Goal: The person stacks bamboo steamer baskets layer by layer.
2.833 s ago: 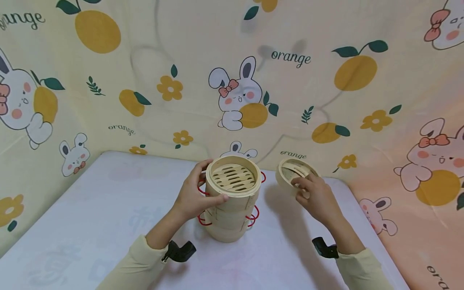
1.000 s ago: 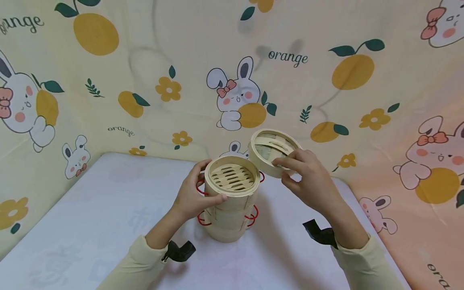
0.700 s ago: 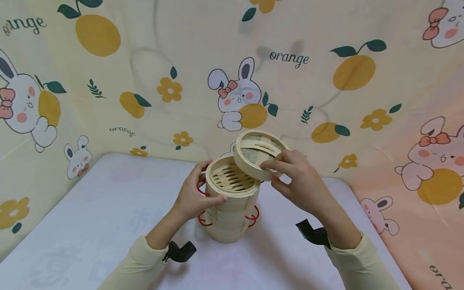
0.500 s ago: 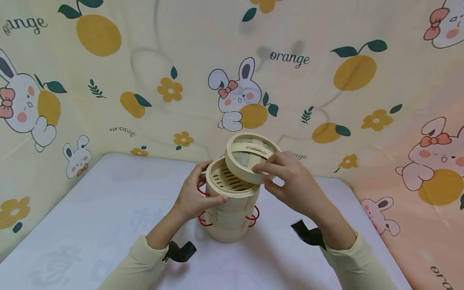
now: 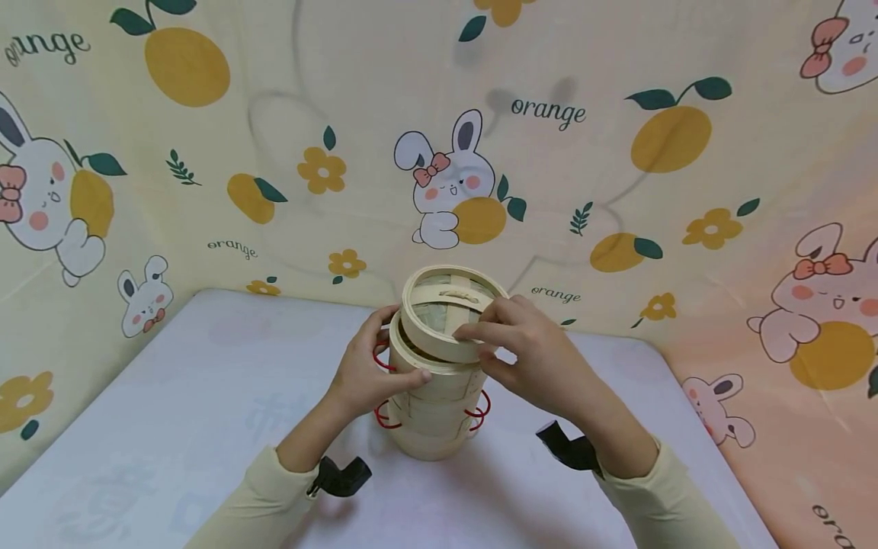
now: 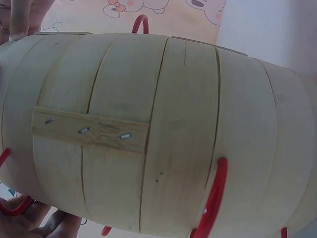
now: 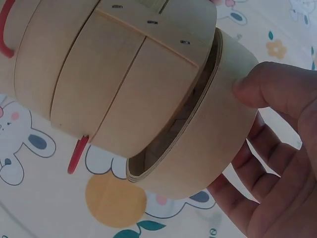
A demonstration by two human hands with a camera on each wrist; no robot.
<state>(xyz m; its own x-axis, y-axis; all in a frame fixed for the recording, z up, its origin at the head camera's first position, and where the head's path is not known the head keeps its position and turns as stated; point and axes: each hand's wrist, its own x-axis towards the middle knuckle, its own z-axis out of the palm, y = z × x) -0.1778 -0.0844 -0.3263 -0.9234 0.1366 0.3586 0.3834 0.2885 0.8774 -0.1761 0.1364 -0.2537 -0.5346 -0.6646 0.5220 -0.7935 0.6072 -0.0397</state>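
Observation:
A stack of bamboo steamer baskets [image 5: 435, 415] with red loop handles stands upright on the white table. My left hand [image 5: 373, 362] grips the top basket, thumb across its near side and fingers round the left. The round bamboo lid [image 5: 425, 316], with a strap and a small twisted handle on top, sits tilted and slightly off-centre over the stack's opening. My right hand [image 5: 531, 347] pinches the lid's right rim, thumb outside and fingers over the edge. In the right wrist view a dark gap shows between the lid [image 7: 198, 153] and the top basket [image 7: 129, 79].
The white table [image 5: 240, 366] extends around the stack. Behind it hangs a cloth [image 5: 357, 91] printed with rabbits and oranges. Red handle loops [image 5: 478, 408] stick out from the sides of the stack. A black wrist mount [image 5: 343, 476] sits on each forearm.
My right hand has carried the lid leftward from beside the stack to over its opening, lowering it lately. The slatted inside of the top basket is now mostly covered. My left hand keeps its grip.

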